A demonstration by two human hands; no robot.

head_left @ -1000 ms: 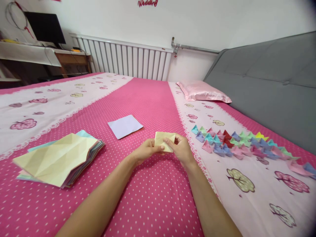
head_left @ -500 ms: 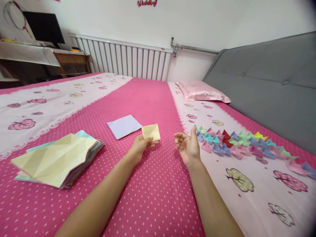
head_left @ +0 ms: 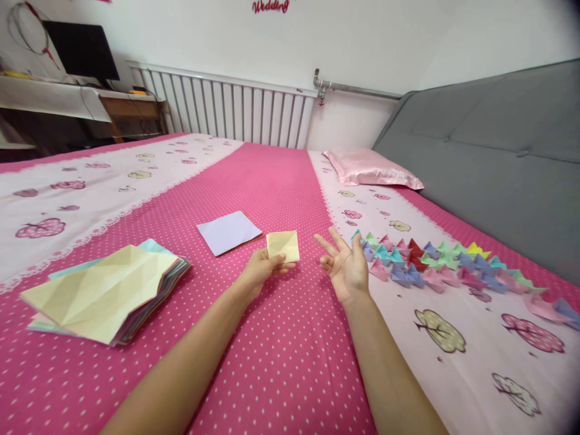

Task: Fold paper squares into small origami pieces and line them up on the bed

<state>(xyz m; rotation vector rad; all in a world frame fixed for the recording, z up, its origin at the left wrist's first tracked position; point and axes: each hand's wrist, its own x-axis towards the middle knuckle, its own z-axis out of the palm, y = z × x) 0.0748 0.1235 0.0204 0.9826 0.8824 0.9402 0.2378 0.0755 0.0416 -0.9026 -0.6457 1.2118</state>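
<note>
Pinched between the thumb and fingers of my left hand (head_left: 263, 269) is a small folded square of pale yellow paper (head_left: 283, 243), held above the bed. My right hand (head_left: 345, 266) is raised a short way to the right of it, palm turned inward, with two fingers stretched out and nothing in it. Behind my left hand lies a small stack of square paper sheets with a lilac sheet (head_left: 228, 232) on top. Rows of folded paper boats (head_left: 446, 260) in several colours stand just right of my right hand.
At the left lies a thick pile of creased paper (head_left: 109, 290), pale yellow on top. A pink pillow (head_left: 371, 168) rests near the grey headboard (head_left: 498, 133). Behind the bed are a white radiator (head_left: 226, 109) and a desk with a monitor (head_left: 81, 51).
My left hand has moved slightly right with the yellow paper. Two fingers of my right hand, curled before, have stretched out toward the paper. The stacks and boats have stayed in place.
</note>
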